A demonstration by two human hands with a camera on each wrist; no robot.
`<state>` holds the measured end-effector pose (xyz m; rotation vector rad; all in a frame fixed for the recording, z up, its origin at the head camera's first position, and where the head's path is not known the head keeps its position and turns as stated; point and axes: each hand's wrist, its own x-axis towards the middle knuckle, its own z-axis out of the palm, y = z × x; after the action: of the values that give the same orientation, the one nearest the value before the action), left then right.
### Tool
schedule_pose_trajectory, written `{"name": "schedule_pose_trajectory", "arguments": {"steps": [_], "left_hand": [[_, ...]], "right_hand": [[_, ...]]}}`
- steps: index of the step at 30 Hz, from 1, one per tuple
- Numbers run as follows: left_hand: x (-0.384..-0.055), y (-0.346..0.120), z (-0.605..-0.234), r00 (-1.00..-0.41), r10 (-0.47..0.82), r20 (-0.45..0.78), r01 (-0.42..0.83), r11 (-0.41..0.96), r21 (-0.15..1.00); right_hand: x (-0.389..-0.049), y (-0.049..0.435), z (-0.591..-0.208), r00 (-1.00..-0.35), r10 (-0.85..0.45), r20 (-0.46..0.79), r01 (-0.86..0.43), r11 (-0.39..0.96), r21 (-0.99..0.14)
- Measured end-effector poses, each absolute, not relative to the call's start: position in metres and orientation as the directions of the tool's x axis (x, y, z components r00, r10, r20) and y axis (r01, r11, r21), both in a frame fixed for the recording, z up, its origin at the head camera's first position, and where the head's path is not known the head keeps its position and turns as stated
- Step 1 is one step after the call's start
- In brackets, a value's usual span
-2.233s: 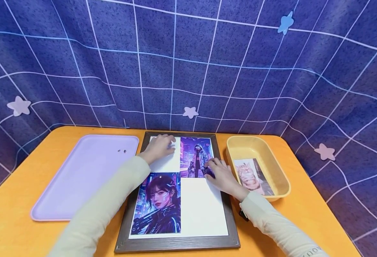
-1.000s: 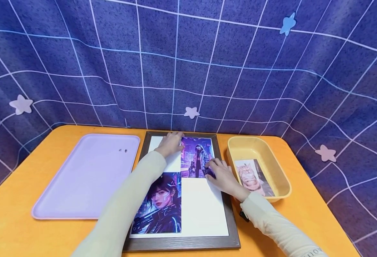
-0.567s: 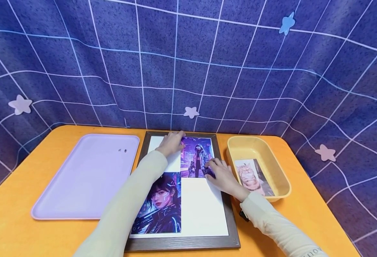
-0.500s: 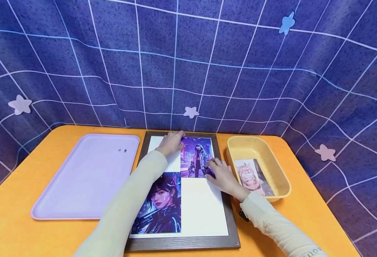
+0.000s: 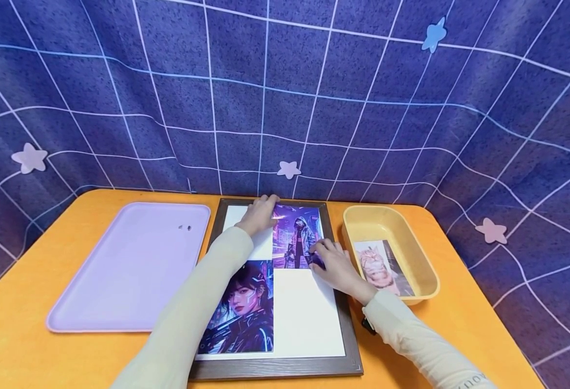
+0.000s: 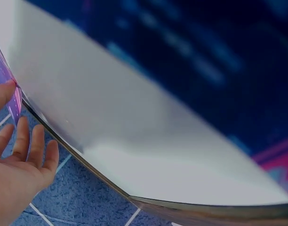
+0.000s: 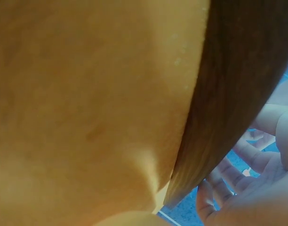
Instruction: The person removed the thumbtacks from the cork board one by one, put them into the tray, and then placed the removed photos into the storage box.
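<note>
A dark wooden picture frame [image 5: 275, 369] lies on the table, with a white backing [image 5: 306, 313] inside it. In the frame's upper right quarter is a purple photo card [image 5: 298, 232] of a hooded figure. My left hand [image 5: 257, 216] pinches its upper left corner; the left wrist view shows that corner bent up between thumb and fingers. My right hand [image 5: 335, 265] rests at the card's right edge and the frame's side, fingers loosely bent. A second photo card [image 5: 246, 319], of a dark-haired person, lies lower left, partly under my left sleeve.
A lilac tray [image 5: 119, 270] with two tiny dark objects [image 5: 185, 227] stands to the left. A yellow bin [image 5: 411, 243] on the right holds a cat photo card [image 5: 376, 267] and another dark card. Behind the orange table [image 5: 460, 324] hangs a blue grid curtain [image 5: 285, 97].
My left hand has moved right from the white upper left area to the hooded-figure card's corner and now lifts that corner slightly. My right hand has stayed in place.
</note>
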<state>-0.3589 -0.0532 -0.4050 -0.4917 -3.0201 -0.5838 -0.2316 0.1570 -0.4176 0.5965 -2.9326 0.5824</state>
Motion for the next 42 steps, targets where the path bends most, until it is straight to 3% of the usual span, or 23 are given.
{"name": "schedule_pose_trajectory", "arguments": {"steps": [14, 35, 42], "left_hand": [[-0.36, -0.053, -0.403, -0.951, 0.3, 0.076, 0.307, 0.887, 0.346], [-0.362, -0.053, -0.407, -0.95, 0.296, 0.102, 0.313, 0.883, 0.349], [-0.36, -0.053, -0.405, -0.957, 0.28, 0.074, 0.288, 0.883, 0.371]], "right_hand": [[-0.233, 0.156, -0.413, -0.932, -0.33, 0.15, -0.362, 0.853, -0.376], [-0.222, 0.166, -0.373, -0.889, -0.36, 0.283, -0.452, 0.793, -0.408], [-0.223, 0.183, -0.357, -0.902, -0.322, 0.288, -0.423, 0.794, -0.437]]}}
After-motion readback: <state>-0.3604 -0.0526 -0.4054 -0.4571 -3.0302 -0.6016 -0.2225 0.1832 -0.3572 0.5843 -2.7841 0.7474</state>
